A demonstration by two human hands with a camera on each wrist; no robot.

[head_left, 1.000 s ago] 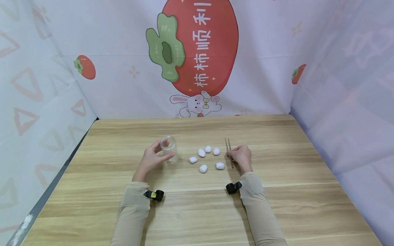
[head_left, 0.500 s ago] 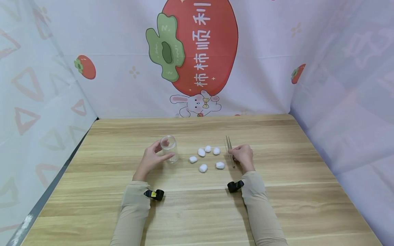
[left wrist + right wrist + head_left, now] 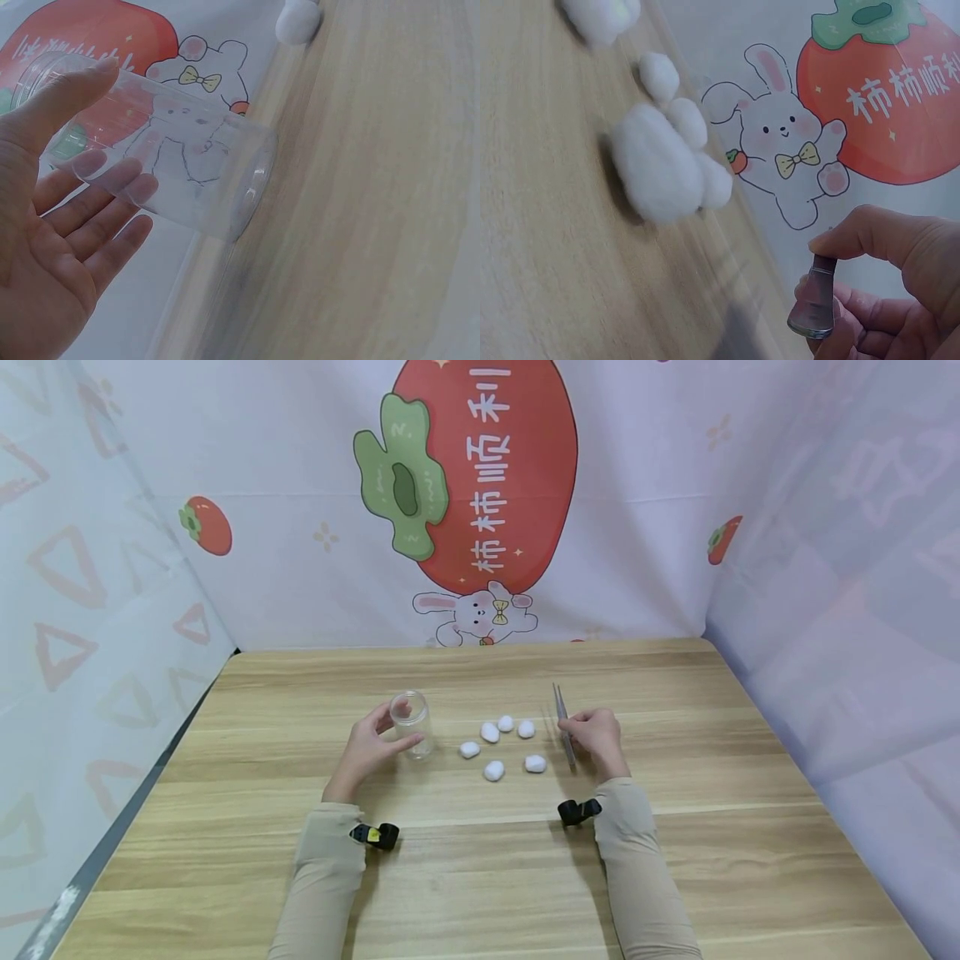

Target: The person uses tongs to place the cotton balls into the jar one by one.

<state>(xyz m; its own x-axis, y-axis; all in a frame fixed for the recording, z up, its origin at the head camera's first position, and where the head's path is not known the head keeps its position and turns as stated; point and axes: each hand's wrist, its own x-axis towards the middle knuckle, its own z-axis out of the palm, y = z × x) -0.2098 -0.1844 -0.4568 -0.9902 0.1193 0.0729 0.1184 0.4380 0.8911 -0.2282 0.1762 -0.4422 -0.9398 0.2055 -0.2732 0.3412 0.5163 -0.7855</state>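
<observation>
My left hand (image 3: 369, 750) holds a clear plastic jar (image 3: 418, 735), thumb on one side and fingers on the other. The jar stands upright, its mouth uncovered, and nothing shows inside through its wall (image 3: 202, 157). On the right, my right hand (image 3: 596, 737) pinches metal tweezers (image 3: 562, 703) between thumb and fingers. Their thin tips point toward the back of the table, and their shadow falls apart from them on the left. In the right wrist view the broad rear end of the tweezers (image 3: 815, 300) faces the camera. Several white cotton balls (image 3: 535, 764) lie between my hands.
The wooden table (image 3: 480, 893) carries the jar and the loosely scattered cotton balls. Behind it hangs a printed cloth (image 3: 637, 527) with a red persimmon and a rabbit. Pale cloths close off both sides. A small black camera sits on each wrist.
My right hand has shifted slightly right and lifted the tweezers off the table, turning them so their two arms look closer together. My left hand and the jar stay in place.
</observation>
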